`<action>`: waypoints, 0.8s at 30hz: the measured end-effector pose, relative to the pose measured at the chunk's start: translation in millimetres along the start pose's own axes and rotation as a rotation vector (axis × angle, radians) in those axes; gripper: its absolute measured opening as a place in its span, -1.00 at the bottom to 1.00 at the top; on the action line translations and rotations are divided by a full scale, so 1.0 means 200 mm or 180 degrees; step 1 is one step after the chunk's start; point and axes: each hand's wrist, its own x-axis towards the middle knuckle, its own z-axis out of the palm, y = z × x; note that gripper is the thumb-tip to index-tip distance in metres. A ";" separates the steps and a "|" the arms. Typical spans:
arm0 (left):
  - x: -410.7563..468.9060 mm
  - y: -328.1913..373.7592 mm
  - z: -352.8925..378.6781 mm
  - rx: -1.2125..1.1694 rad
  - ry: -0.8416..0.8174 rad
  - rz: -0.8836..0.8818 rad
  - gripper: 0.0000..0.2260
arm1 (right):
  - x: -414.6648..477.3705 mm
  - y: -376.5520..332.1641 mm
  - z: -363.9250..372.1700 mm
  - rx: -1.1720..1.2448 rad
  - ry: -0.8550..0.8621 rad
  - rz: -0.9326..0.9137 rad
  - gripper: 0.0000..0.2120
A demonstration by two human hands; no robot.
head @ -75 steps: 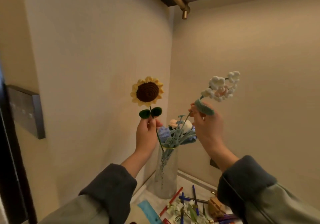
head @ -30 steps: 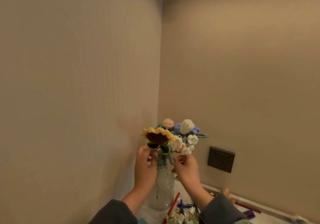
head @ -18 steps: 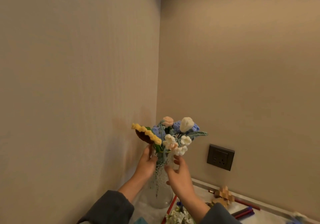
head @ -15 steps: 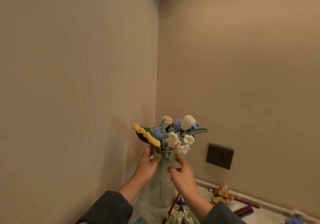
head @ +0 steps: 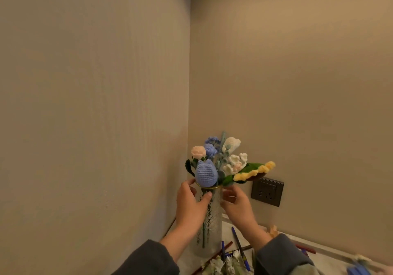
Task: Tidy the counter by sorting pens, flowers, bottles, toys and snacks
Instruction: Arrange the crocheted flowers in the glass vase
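Crochet flowers [head: 221, 164] sit in glass vase [head: 212, 221], corner of counter [head: 331, 254]; sunflower [head: 255, 173] leans to 3 o'clock. L hand [head: 191, 206] wraps vase below rim; R hand [head: 236, 206] at rim, half-curled, hold unclear. Flower step looks near done; next likely pens [head: 238, 243], 5 o'clock.

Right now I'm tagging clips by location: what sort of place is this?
Likely a home or hotel nook: pale counter in a wall corner, wall socket, glass vase of crochet flowers.
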 end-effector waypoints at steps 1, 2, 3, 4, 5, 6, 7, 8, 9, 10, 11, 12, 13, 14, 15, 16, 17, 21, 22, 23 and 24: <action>0.02 0.00 0.00 0.0013 0.0019 0.0014 -0.52 | -0.01 0.00 0.00 -0.0053 0.0112 -0.0009 -0.69; 0.03 0.01 0.00 0.0004 -0.0026 0.0024 -0.53 | -0.02 0.01 -0.01 -0.0077 0.0168 -0.0001 -0.74; 0.05 0.01 0.00 -0.0026 -0.0112 -0.0002 -0.53 | -0.02 0.01 -0.01 -0.0075 0.0155 0.0009 -0.75; 0.06 0.00 0.00 -0.0078 -0.0217 -0.0063 -0.53 | -0.02 0.02 -0.01 -0.0072 0.0103 0.0022 -0.73; 0.07 0.00 0.00 -0.0117 -0.0304 -0.0125 -0.53 | -0.02 0.02 -0.01 -0.0061 0.0026 0.0041 -0.68; 0.08 0.00 0.00 -0.0117 -0.0330 -0.0172 -0.51 | -0.02 0.02 -0.02 -0.0019 -0.0072 0.0065 -0.61; 0.09 0.00 0.00 -0.0090 -0.0299 -0.0207 -0.48 | -0.03 0.02 -0.03 0.0064 -0.0179 0.0080 -0.55; 0.09 0.01 0.00 -0.0055 -0.0245 -0.0231 -0.43 | -0.03 0.01 -0.03 0.0168 -0.0291 0.0073 -0.49; 0.10 0.01 0.01 0.0021 -0.0198 -0.0236 -0.39 | -0.03 0.01 -0.04 0.0256 -0.0411 0.0049 -0.45; 0.10 0.02 0.02 0.0145 -0.0169 -0.0223 -0.35 | -0.03 0.00 -0.05 0.0311 -0.0541 0.0011 -0.41; 0.10 0.02 0.03 0.0294 -0.0173 -0.0211 -0.33 | -0.03 0.00 -0.05 0.0336 -0.0671 -0.0014 -0.40; 0.09 0.02 0.04 0.0398 -0.0205 -0.0218 -0.34 | -0.02 -0.01 -0.05 0.0345 -0.0767 -0.0004 -0.41; 0.08 0.02 0.04 0.0403 -0.0253 -0.0253 -0.37 | -0.01 -0.01 -0.05 0.0355 -0.0799 0.0041 -0.41; 0.08 0.01 0.05 0.0338 -0.0291 -0.0296 -0.41 | -0.01 -0.02 -0.04 0.0361 -0.0772 0.0079 -0.41; 0.08 0.00 0.05 0.0267 -0.0294 -0.0318 -0.42 | 0.00 -0.02 -0.04 0.0346 -0.0716 0.0077 -0.41; 0.07 -0.01 0.05 0.0221 -0.0265 -0.0312 -0.41 | 0.00 -0.02 -0.03 0.0316 -0.0671 0.0032 -0.42; 0.08 -0.02 0.05 0.0190 -0.0230 -0.0307 -0.38 | 0.01 -0.01 -0.03 0.0273 -0.0668 -0.0026 -0.43; 0.09 -0.04 0.04 -0.0026 -0.0268 -0.0346 -0.31 | 0.06 -0.04 -0.01 0.0202 -0.0753 -0.0049 -0.43; 0.10 -0.04 0.04 -0.0092 -0.0307 -0.0355 -0.32 | 0.08 -0.05 -0.01 0.0187 -0.0766 -0.0023 -0.46; 0.10 -0.04 0.04 -0.0142 -0.0341 -0.0375 -0.34 | 0.09 -0.05 -0.01 0.0154 -0.0790 0.0008 -0.48; 0.11 -0.04 0.04 -0.0157 -0.0366 -0.0392 -0.35 | 0.11 -0.06 -0.01 0.0115 -0.0815 0.0038 -0.48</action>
